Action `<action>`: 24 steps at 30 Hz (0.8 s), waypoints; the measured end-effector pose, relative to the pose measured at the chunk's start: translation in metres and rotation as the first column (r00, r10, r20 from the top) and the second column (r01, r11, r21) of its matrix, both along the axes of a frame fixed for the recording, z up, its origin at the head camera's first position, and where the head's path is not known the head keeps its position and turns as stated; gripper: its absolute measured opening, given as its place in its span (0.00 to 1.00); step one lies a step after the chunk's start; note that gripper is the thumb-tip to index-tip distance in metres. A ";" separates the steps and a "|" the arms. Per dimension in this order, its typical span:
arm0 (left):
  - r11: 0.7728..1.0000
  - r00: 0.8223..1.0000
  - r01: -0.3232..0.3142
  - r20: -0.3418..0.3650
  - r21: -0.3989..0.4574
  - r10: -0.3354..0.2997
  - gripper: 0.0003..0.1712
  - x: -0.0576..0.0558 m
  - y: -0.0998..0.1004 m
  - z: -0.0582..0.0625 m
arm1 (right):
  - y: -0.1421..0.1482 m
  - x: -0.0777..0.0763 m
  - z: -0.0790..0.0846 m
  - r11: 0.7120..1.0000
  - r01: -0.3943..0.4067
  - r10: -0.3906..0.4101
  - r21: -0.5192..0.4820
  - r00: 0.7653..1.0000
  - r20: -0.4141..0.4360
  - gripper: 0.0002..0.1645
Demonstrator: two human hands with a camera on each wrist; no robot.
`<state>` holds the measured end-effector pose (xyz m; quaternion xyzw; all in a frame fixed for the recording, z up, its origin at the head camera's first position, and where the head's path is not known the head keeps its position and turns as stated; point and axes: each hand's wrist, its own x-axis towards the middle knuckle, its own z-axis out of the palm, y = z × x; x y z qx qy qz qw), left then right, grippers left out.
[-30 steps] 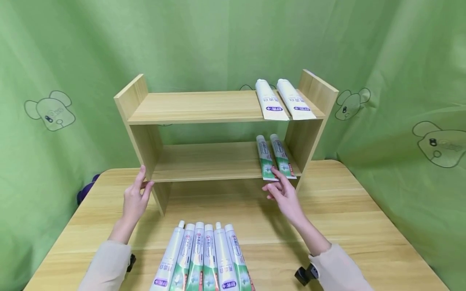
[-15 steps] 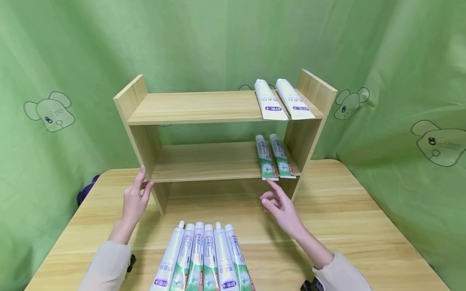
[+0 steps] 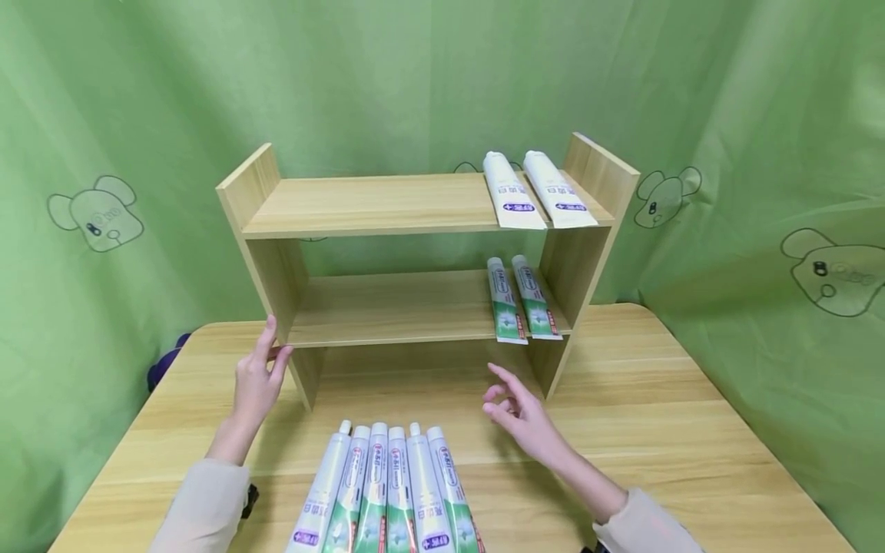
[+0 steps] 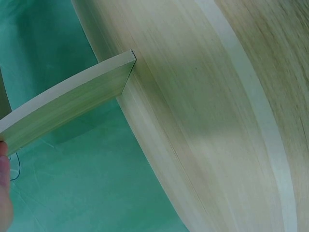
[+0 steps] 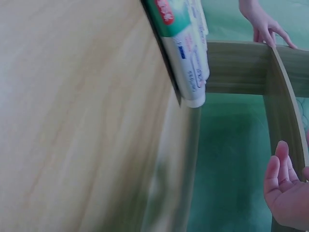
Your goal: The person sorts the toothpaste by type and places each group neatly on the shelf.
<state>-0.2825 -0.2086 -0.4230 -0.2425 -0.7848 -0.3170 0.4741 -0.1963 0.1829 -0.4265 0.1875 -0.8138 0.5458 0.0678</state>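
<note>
A two-tier wooden shelf (image 3: 380,206) stands on the table. My left hand (image 3: 254,384) holds its left upright at middle-board height, thumb and fingers on either side of the front edge. In the left wrist view only fingertips (image 4: 4,179) show, at a board edge. My right hand (image 3: 522,421) hovers before the shelf's lower right, index finger extended, other fingers loosely bent, holding nothing. Above it, two green-and-white toothpaste tubes (image 3: 507,301) lie on the middle board. Two white toothpaste tubes (image 3: 512,192) lie on the top board's right end.
Several toothpaste tubes (image 3: 374,484), white ones and green-and-white ones, lie side by side at the table's front, caps toward the shelf. A green curtain (image 3: 387,84) with mouse-head drawings hangs behind and around the wooden table (image 3: 643,399). A purple object (image 3: 162,365) shows past its left edge.
My right hand has drawn back from the left green-and-white tube on the middle board, moving down and toward me. The left hand stays at the upright.
</note>
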 end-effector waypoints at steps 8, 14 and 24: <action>1.000 1.000 0.004 -0.009 0.003 -0.004 0.36 0.000 0.000 -0.001 | -0.007 0.002 -0.011 0.996 -0.022 0.014 0.086 0.996 0.091 0.35; 1.000 1.000 0.006 -0.010 0.002 -0.006 0.38 -0.001 0.000 -0.001 | -0.012 0.005 -0.020 0.985 -0.044 0.014 0.167 0.985 0.173 0.36; 1.000 1.000 0.000 -0.002 -0.001 0.000 0.31 -0.002 -0.001 -0.002 | -0.019 0.007 -0.029 0.943 -0.153 0.073 0.294 0.962 0.264 0.41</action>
